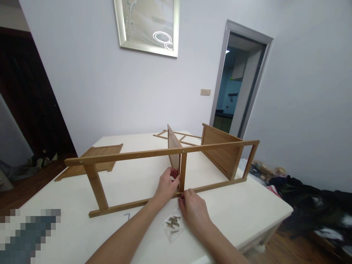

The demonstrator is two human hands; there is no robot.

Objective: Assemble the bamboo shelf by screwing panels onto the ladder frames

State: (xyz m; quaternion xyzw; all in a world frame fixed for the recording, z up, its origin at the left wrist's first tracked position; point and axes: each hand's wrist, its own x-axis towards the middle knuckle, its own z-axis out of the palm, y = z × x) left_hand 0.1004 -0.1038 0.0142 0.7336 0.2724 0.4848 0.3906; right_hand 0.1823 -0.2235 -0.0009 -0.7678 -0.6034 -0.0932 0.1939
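Note:
A wooden ladder-like side frame (137, 156) stands on its long edge across the table. My left hand (167, 185) is closed on the lower end of an upright wooden shelf panel (173, 148), just left of the frame's middle crossbar (183, 170). My right hand (194, 209) is at the lower rail (217, 186), below that crossbar. Its fingers are curled together, and whatever they hold is hidden. Between my forearms lies a clear plastic bag with several screws (173, 222). A hex key (127, 215) rests to the left, near the lower rail.
A second shelf panel (221, 150) stands against the frame at the right. Another wooden panel (106, 151) lies flat at the left. A second ladder-like frame (187, 138) lies at the back of the white table (233, 216). Dark clothes (308, 201) are piled on the right.

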